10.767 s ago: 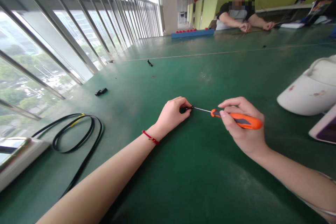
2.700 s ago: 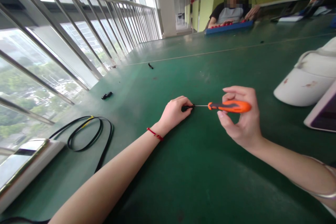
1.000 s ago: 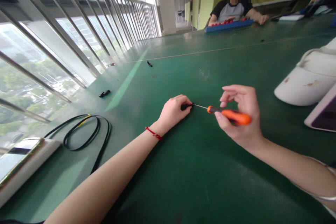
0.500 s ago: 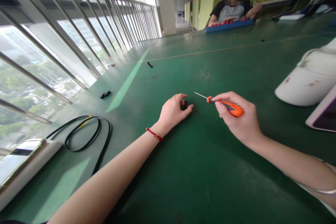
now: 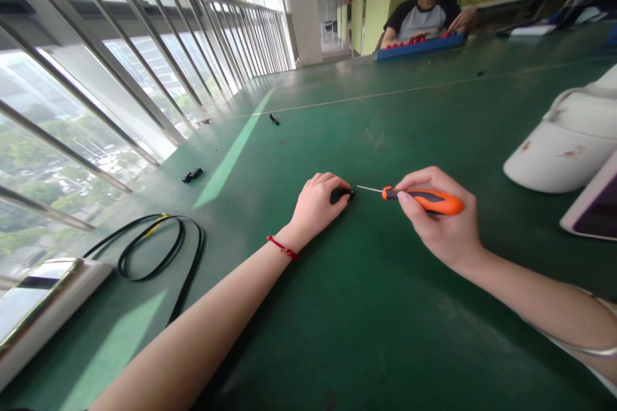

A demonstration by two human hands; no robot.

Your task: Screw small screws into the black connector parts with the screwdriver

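Observation:
Between thumb and fingers, my left hand (image 5: 319,204) grips a small black part (image 5: 344,192) low over the green table (image 5: 376,334). My fingers cover much of that part, so its exact kind does not show. On the right, my right hand (image 5: 446,221) is closed around the orange and grey handle of a screwdriver (image 5: 429,200). Its thin metal shaft points left and lies nearly level. The tip is very close to the black part; whether they touch I cannot tell.
At left lie a black cable (image 5: 180,257), a white-and-gold device (image 5: 43,308) and a small black piece (image 5: 193,175); another black piece (image 5: 274,119) is farther back. A white container (image 5: 554,154) stands right. Across the table a person (image 5: 424,19) sits behind a blue tray (image 5: 419,48).
My right hand has brought the screwdriver slightly lower and levelled it, so its tip now lines up with the black part. My left fingers have closed in on that part.

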